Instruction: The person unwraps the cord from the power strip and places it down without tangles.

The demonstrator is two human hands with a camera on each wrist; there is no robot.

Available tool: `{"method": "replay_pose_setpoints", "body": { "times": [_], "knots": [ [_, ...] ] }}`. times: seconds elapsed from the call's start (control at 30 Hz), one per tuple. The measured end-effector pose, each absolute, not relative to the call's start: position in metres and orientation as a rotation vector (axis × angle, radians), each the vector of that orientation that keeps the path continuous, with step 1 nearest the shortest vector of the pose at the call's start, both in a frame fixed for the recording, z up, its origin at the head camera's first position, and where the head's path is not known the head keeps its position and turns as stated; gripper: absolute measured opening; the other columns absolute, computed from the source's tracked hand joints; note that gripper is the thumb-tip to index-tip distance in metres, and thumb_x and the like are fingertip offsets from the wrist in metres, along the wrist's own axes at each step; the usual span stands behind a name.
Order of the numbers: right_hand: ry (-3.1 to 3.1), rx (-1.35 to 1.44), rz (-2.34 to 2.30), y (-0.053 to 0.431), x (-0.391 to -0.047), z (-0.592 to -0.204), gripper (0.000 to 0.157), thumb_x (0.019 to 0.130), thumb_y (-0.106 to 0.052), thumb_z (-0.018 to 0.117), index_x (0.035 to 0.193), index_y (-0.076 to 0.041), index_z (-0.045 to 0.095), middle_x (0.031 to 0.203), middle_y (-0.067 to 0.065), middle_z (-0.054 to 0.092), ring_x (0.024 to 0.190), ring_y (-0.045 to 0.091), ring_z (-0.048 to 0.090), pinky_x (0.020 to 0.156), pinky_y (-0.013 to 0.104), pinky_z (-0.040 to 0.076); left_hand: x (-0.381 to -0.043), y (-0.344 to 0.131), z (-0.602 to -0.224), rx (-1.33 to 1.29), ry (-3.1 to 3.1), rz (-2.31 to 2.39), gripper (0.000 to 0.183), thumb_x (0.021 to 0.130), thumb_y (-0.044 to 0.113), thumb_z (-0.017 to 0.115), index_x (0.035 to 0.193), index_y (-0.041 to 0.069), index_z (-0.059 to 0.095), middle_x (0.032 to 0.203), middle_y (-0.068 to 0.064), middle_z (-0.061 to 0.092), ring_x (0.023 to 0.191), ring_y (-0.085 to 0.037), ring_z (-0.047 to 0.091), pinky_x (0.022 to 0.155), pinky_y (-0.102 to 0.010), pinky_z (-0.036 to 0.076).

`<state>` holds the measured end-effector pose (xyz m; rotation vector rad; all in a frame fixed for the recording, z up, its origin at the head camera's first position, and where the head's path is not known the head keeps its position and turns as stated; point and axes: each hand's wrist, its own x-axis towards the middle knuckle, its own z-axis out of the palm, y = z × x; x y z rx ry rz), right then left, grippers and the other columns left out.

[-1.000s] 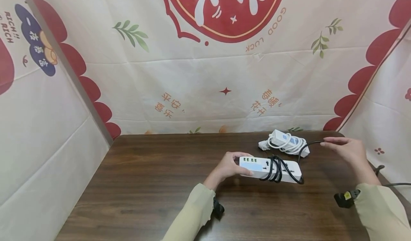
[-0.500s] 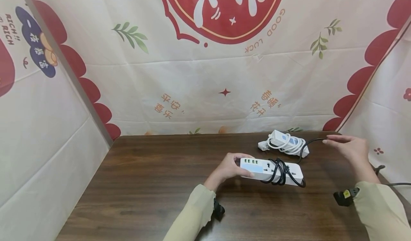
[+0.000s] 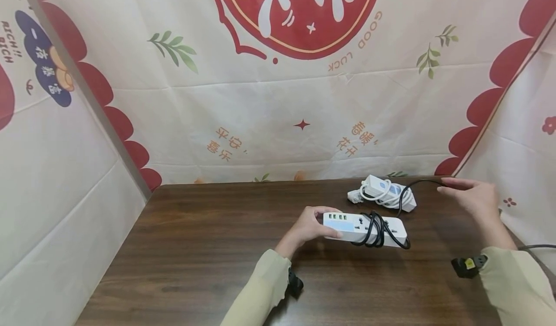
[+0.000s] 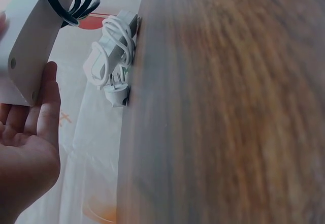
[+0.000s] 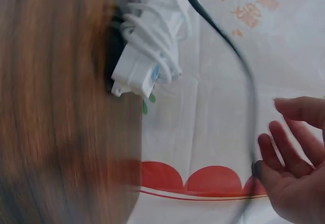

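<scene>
- White rectangular plastic power strip with a pale blue panel (image 3: 340, 225): right of centre, apparently off the counter, over its middle depth. Left hand (image 3: 307, 227) grips its left end, thumb across the front.
- Black round flexible cord (image 5: 229, 41): looped round the strip's right half, then a free run up to the right hand (image 3: 474, 200). Those fingers look loosely bent and apart, cord touching the fingertips; no firm pinch visible.
- Risk: cord slips off the right hand, since contact looks light.
- Risk: pulling the run hard could tighten the crossed loops or twist the strip, as only one end is held.
- Risk: run passes in front of a smaller white power strip (image 3: 374, 184) wrapped in white cord (image 3: 392, 201); could snag and drag it. It sits near the far edge, its white pronged plug (image 4: 117, 95) sticking out.
- Surface: dark brown wood-grain counter (image 3: 195, 249), rounded far corners.
- Room: cream fabric backdrop (image 3: 260, 104) behind, similar panels both sides, red scalloped borders (image 3: 504, 63), big red round print (image 3: 304, 39) top centre.
</scene>
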<state>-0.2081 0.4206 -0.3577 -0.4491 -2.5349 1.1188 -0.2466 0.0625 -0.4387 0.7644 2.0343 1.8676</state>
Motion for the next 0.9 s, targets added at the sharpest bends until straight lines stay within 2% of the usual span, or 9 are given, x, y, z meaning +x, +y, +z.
{"method": "replay_pose_setpoints", "body": {
  "times": [0.13,0.23,0.33,0.43,0.47,0.57,0.67,0.77,0.9],
  "knots": [
    [-2.5,-0.379,1.095,0.414,-0.208,-0.36,0.039,0.078,-0.039,0.069,0.102,-0.009,0.07,0.063,-0.046,0.041,0.075,-0.017,0.033,0.064,0.017,0.032,-0.246,0.063,-0.439,0.761,2.036,1.863,0.046,0.06,-0.002,0.081,0.103,0.006,0.068,0.089,0.001,0.068,0.075,-0.005,0.058,0.067,-0.021,0.047],
    [-2.55,-0.339,1.066,0.412,-0.208,-0.363,0.048,0.077,-0.042,0.069,0.106,-0.003,0.067,0.069,-0.042,0.042,0.083,-0.008,0.041,0.065,0.018,0.033,-0.246,0.064,-0.439,0.768,2.038,1.861,0.046,0.06,-0.002,0.081,0.104,0.005,0.067,0.089,-0.001,0.068,0.075,-0.005,0.058,0.067,-0.022,0.047],
    [-2.62,-0.339,1.06,0.409,-0.208,-0.368,0.054,0.077,-0.046,0.067,0.108,-0.002,0.065,0.089,-0.016,0.061,0.099,0.017,0.047,0.07,0.026,0.034,-0.246,0.064,-0.439,0.778,2.038,1.862,0.046,0.061,-0.003,0.08,0.105,0.004,0.067,0.09,-0.003,0.068,0.075,-0.005,0.058,0.066,-0.021,0.047],
    [-2.689,-0.315,1.066,0.405,-0.208,-0.375,0.061,0.079,-0.048,0.064,0.113,0.003,0.061,0.114,0.021,0.057,0.108,0.036,0.042,0.071,0.032,0.034,-0.245,0.064,-0.438,0.778,2.036,1.869,0.047,0.061,-0.004,0.08,0.106,0.003,0.066,0.09,-0.004,0.068,0.073,-0.004,0.057,0.065,-0.021,0.047],
    [-2.712,-0.297,1.051,0.403,-0.208,-0.378,0.062,0.08,-0.048,0.063,0.113,0.004,0.061,0.119,0.027,0.052,0.105,0.033,0.044,0.071,0.032,0.035,-0.245,0.063,-0.437,0.779,2.032,1.875,0.047,0.061,-0.004,0.079,0.106,0.002,0.066,0.089,-0.004,0.068,0.073,-0.004,0.057,0.065,-0.02,0.047],
    [-2.764,-0.215,1.0,0.397,-0.208,-0.385,0.059,0.081,-0.045,0.064,0.113,0.004,0.061,0.117,0.028,0.055,0.091,0.013,0.05,0.068,0.026,0.037,-0.241,0.062,-0.431,0.773,2.014,1.89,0.047,0.061,-0.007,0.078,0.105,0.0,0.066,0.088,-0.005,0.068,0.072,-0.003,0.057,0.064,-0.02,0.047],
    [-2.779,-0.142,0.983,0.39,-0.208,-0.389,0.052,0.081,-0.04,0.066,0.111,0.003,0.063,0.109,0.025,0.061,0.08,-0.009,0.043,0.064,0.02,0.04,-0.236,0.058,-0.422,0.773,1.998,1.898,0.046,0.062,-0.008,0.077,0.105,-0.002,0.065,0.088,-0.004,0.068,0.072,-0.003,0.056,0.065,-0.02,0.047],
    [-2.786,-0.114,1.011,0.383,-0.207,-0.391,0.049,0.082,-0.037,0.066,0.11,0.003,0.063,0.107,0.023,0.062,0.075,-0.017,0.04,0.062,0.017,0.041,-0.23,0.055,-0.412,0.775,1.99,1.897,0.045,0.062,-0.008,0.077,0.105,-0.003,0.064,0.088,-0.004,0.067,0.072,-0.003,0.056,0.065,-0.019,0.047],
    [-2.821,-0.125,1.038,0.375,-0.205,-0.395,0.05,0.083,-0.038,0.065,0.111,0.004,0.063,0.108,0.024,0.061,0.077,-0.013,0.041,0.063,0.018,0.042,-0.228,0.054,-0.408,0.78,1.989,1.898,0.045,0.062,-0.009,0.077,0.105,-0.004,0.064,0.088,-0.006,0.067,0.072,-0.003,0.056,0.065,-0.019,0.046]
  ]
}}
